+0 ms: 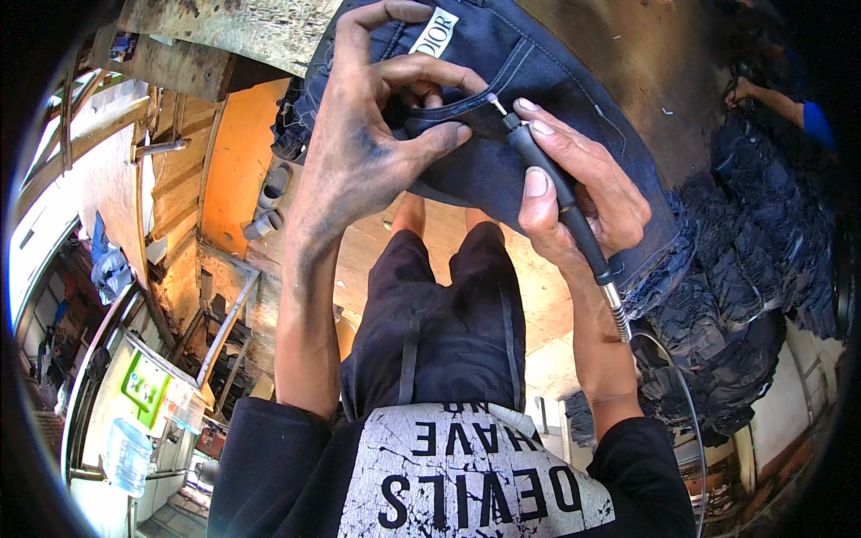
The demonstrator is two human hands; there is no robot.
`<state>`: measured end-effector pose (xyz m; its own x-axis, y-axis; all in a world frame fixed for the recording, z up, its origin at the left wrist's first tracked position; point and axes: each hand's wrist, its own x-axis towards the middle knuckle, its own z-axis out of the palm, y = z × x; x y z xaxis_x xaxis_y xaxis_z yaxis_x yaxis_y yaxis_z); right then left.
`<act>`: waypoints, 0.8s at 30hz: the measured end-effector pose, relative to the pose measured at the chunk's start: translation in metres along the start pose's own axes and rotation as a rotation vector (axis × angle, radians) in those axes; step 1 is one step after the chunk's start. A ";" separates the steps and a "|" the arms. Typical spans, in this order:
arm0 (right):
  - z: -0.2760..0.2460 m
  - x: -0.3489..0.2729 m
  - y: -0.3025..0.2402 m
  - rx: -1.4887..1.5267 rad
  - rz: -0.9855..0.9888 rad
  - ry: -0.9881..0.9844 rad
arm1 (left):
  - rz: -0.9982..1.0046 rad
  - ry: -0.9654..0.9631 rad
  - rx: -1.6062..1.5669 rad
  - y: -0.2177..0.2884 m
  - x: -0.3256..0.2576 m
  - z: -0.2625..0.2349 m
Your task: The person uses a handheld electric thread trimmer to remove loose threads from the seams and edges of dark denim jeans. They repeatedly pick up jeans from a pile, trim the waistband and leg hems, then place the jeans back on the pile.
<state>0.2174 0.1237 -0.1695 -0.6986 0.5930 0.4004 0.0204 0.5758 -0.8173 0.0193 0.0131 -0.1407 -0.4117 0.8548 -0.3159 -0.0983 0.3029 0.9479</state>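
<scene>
Left hand [360, 134] touches dark denim [574, 108] while right hand [603, 193] grips a black tool [585, 238].

Left grip [366, 139] spread, right grip [603, 184] curled, forearms [309, 332] raised

One pen-shaped tool [574, 215], one labelled garment [558, 79], one water jug [126, 457]

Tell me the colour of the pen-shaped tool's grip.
The grip is black; it shows best in the head view, held in the right hand.
</scene>
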 end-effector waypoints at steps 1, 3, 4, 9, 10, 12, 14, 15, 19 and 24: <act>0.000 -0.001 0.000 0.004 0.002 0.007 | -0.011 0.015 -0.032 0.002 -0.003 0.001; -0.001 -0.002 0.001 0.010 0.014 0.014 | 0.041 0.034 -0.011 0.001 -0.003 0.002; -0.001 -0.003 0.001 0.013 0.023 0.015 | 0.106 0.039 0.043 -0.002 -0.001 0.003; -0.001 -0.003 0.004 0.029 0.028 0.030 | 0.150 -0.007 0.124 -0.012 0.001 0.000; -0.002 -0.003 0.004 0.030 0.031 0.036 | 0.172 -0.010 0.106 -0.014 0.001 0.000; -0.002 -0.004 0.004 0.022 0.040 0.039 | 0.171 -0.005 0.048 -0.015 0.001 0.001; -0.003 -0.004 0.003 0.003 0.041 0.037 | 0.136 0.015 -0.032 -0.016 0.000 0.002; -0.003 -0.003 0.004 0.002 0.044 0.041 | 0.143 0.006 -0.001 -0.016 0.001 0.003; -0.002 -0.004 0.002 -0.001 0.082 0.048 | 0.140 -0.014 0.070 -0.015 -0.001 0.001; 0.000 -0.001 0.001 0.019 0.130 0.122 | 0.157 0.003 0.051 -0.018 0.000 0.003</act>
<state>0.2181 0.1238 -0.1711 -0.5987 0.7265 0.3372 0.0906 0.4798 -0.8727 0.0236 0.0088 -0.1579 -0.4214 0.8921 -0.1633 0.0135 0.1863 0.9824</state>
